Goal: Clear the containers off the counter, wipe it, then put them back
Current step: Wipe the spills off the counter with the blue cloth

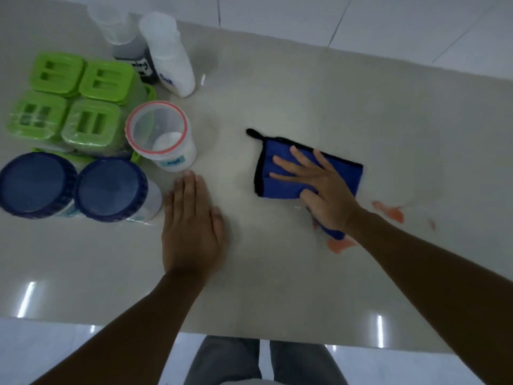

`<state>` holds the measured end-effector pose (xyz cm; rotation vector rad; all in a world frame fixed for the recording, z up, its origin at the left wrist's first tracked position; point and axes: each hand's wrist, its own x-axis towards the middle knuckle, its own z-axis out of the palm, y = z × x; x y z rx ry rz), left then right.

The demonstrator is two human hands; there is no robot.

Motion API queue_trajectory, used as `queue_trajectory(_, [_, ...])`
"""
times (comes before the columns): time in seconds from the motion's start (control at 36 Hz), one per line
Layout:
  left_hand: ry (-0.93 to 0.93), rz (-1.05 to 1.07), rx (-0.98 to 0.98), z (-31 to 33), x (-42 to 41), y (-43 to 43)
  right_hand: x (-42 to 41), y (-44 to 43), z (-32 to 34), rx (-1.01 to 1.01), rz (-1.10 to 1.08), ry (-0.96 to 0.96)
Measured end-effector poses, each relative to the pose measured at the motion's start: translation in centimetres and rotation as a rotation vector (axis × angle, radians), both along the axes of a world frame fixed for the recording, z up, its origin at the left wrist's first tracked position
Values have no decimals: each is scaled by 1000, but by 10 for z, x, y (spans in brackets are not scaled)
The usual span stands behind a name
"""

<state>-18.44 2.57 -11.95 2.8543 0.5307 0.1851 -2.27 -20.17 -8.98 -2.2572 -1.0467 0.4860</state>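
One folded blue cloth [311,173] w/ black trim, R hand [319,190] fingers splayed flat atop, L hand [191,226] flat, empty.

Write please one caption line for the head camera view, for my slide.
Right hand presses a blue cloth on the counter near orange smears; left hand rests flat beside grouped containers.

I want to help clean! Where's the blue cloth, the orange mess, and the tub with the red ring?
blue cloth [341,173]: head view, bare fabric beside the hand.
orange mess [390,212]: head view, smear's middle.
tub with the red ring [177,158]: head view, side wall.

Dim, soft focus — glare streaks on counter [277,287], edges warped.
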Motion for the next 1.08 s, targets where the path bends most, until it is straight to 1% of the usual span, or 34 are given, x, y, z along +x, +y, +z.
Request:
queue_trajectory(0.08, [28, -25, 23, 0, 1, 0, 23, -18, 5, -39, -221, 14])
queue_trajectory(0.14, [34, -37, 35, 1, 2, 0, 41, -11, 9, -122, -386, 70])
queue_trajectory(0.17, [35, -42, 40, 0, 2, 0, 46, -3, 10, -185, -422, 54])
queue_trajectory(0.22, [36, -64, 41, 0, 3, 0, 47, 13, 8, -329, -384, -63])
queue_trajectory(0.28, [41, -108, 40, 1, 6, 1, 34, 26, 8, -400, -307, -113])
queue_trajectory(0.36, [55, -192, 41, 4, 13, 3, -6, 36, 9, -393, -114, -185])
queue_trajectory(0.42, [66, -248, 64, 5, 18, 6, -35, 26, 5, -358, -10, -226])
queue_trajectory(0.5, [67, -302, 88, 5, 20, 7, -66, -8, 0, -339, 61, -282])
queue_trajectory(0.56, [67, -311, 87, 5, 19, 8, -74, -36, 1, -352, 53, -326])
queue_trajectory(0.61, [56, -309, 77, 5, 18, 8, -70, -61, 2, -360, -9, -340])
queue_trajectory(0.69, [28, -301, 55, 5, 19, 7, -49, -80, 0, -426, -219, -322])
queue_trajectory(0.78, [16, -294, 42, 4, 20, 7, -24, -59, 2, -558, -473, -311])
queue_trajectory(0.81, [11, -294, 41, 4, 20, 7, -19, -46, 3, -577, -542, -281])
queue_trajectory(0.89, [-22, -287, 27, 4, 20, 8, -17, -10, 4, -544, -627, -207])
queue_trajectory(0.97, [-61, -263, -1, 4, 19, 8, -30, 9, 3, -512, -541, -212])
queue_trajectory(1.08, [-74, -223, -33, 3, 11, 7, -66, 6, -2, -503, -221, -369])
